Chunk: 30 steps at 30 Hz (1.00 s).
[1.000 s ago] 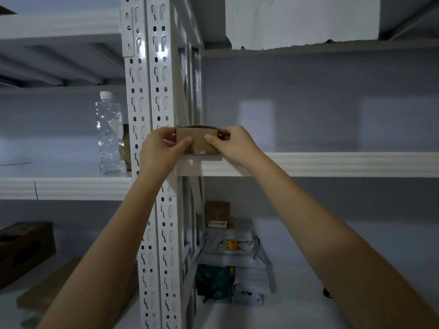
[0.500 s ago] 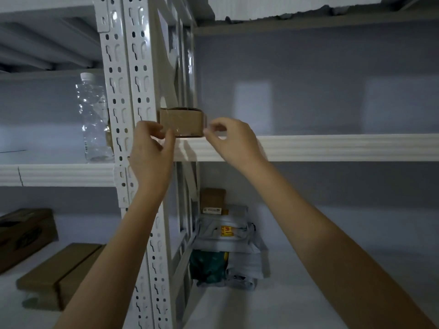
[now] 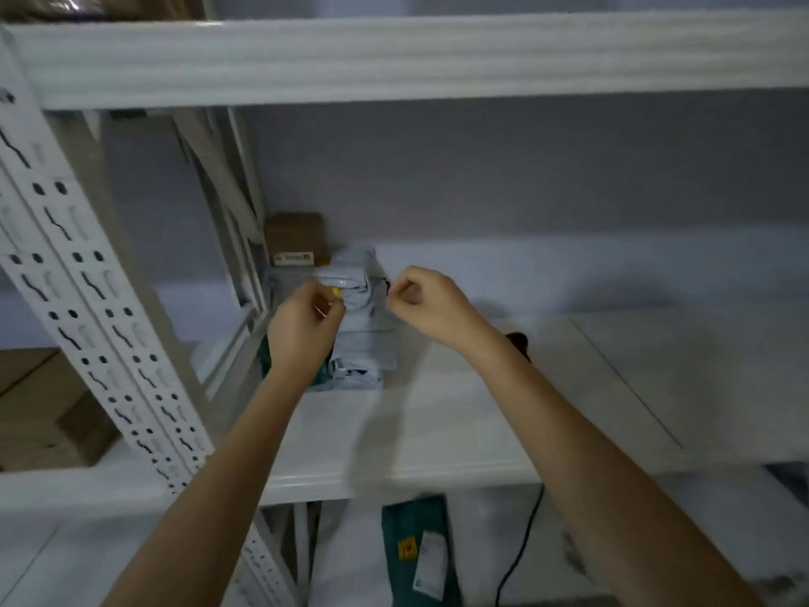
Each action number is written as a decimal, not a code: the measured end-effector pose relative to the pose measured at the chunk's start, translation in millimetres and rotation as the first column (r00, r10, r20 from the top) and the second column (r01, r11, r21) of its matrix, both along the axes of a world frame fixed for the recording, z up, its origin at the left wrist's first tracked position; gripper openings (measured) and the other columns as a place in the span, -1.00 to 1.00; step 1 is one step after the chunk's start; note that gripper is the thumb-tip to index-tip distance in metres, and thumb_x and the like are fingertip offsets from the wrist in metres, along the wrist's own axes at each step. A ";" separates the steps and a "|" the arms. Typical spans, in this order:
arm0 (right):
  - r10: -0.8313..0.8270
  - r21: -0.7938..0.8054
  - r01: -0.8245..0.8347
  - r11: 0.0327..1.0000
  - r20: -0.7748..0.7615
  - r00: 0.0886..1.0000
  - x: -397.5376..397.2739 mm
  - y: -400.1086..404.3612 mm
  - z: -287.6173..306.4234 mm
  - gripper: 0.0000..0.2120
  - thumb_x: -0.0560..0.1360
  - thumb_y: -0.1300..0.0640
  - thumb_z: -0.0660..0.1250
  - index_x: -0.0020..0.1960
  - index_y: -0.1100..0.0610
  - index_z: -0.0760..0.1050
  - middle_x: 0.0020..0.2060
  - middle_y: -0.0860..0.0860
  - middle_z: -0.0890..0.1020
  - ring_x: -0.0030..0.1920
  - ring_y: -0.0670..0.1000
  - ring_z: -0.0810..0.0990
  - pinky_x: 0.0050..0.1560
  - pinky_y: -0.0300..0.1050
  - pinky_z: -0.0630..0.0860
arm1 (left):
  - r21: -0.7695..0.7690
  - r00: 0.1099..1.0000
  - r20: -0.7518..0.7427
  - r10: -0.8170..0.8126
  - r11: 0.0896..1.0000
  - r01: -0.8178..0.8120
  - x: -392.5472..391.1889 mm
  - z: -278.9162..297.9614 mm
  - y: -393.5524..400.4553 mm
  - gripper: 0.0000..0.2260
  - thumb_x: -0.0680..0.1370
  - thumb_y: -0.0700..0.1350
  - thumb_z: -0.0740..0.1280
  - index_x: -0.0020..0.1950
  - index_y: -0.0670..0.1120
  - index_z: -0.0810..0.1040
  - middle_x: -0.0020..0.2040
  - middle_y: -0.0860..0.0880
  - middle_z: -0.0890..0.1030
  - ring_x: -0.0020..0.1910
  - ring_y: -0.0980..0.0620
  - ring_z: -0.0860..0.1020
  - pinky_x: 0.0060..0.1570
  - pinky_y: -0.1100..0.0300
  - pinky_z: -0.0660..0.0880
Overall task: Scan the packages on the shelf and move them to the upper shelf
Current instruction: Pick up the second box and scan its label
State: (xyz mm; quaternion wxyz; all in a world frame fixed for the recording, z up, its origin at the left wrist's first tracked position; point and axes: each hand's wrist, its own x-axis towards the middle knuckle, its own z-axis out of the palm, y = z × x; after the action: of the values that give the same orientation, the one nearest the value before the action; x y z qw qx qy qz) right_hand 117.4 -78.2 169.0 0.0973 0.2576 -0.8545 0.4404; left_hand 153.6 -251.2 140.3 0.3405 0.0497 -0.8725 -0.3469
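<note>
Two bare forearms reach forward and upward from the near bottom edge, converging toward the middle of the scene. The left hand point(image 3: 302, 328) is seen from the back, wrist straight, its fingers curled in toward the palm with thumb and fingertips drawn together. The right hand point(image 3: 427, 306) sits a little higher and further right, apart from the left, its fingers also loosely curled with the knuckles facing left. Whether either hand grips anything cannot be told.
</note>
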 end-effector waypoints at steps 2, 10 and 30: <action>0.006 0.083 -0.020 0.996 0.174 0.985 -17.7 0.3 -23.3 -0.94 0.43 0.12 0.36 -0.18 0.02 0.48 -0.15 0.00 0.59 -0.09 0.01 0.56 -0.07 -0.13 0.47 | 0.003 0.993 0.115 0.020 1.000 -0.020 -14.4 -14.4 -6.9 -0.92 0.53 -0.11 0.31 -0.12 -0.07 0.45 -0.21 -0.04 0.55 -0.23 -0.08 0.51 -0.27 0.12 0.40; 0.032 0.116 -0.089 0.989 0.424 0.905 -82.4 -53.6 -63.5 -0.74 0.49 0.26 0.25 0.00 0.49 0.47 -0.22 0.31 0.53 -0.16 0.12 0.49 -0.14 -0.16 0.30 | -0.031 0.908 0.404 0.108 0.994 -0.104 -88.9 -32.0 -57.5 -0.45 0.49 -0.03 0.38 0.37 -0.24 0.29 0.35 -0.29 0.35 0.28 -0.27 0.39 0.16 -0.06 0.39; 0.001 -0.194 0.076 0.978 0.367 0.930 -203.5 -150.6 -34.7 -0.77 0.53 0.28 0.15 -0.30 0.17 0.40 -0.46 -0.01 0.36 -0.40 -0.06 0.36 -0.39 -0.21 0.31 | -0.108 0.846 0.257 0.468 0.883 -0.456 -239.9 -4.8 -87.5 -0.11 0.40 0.12 0.44 0.52 -0.16 0.01 0.51 -0.34 0.03 0.41 -0.34 0.20 0.33 -0.16 0.21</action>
State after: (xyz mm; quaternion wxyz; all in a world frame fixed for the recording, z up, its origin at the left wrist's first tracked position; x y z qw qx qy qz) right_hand -86.2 -228.9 134.2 -0.0288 0.1434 -0.8126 0.5642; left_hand -86.2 -338.6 135.5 0.2901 0.2985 -0.8808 -0.2255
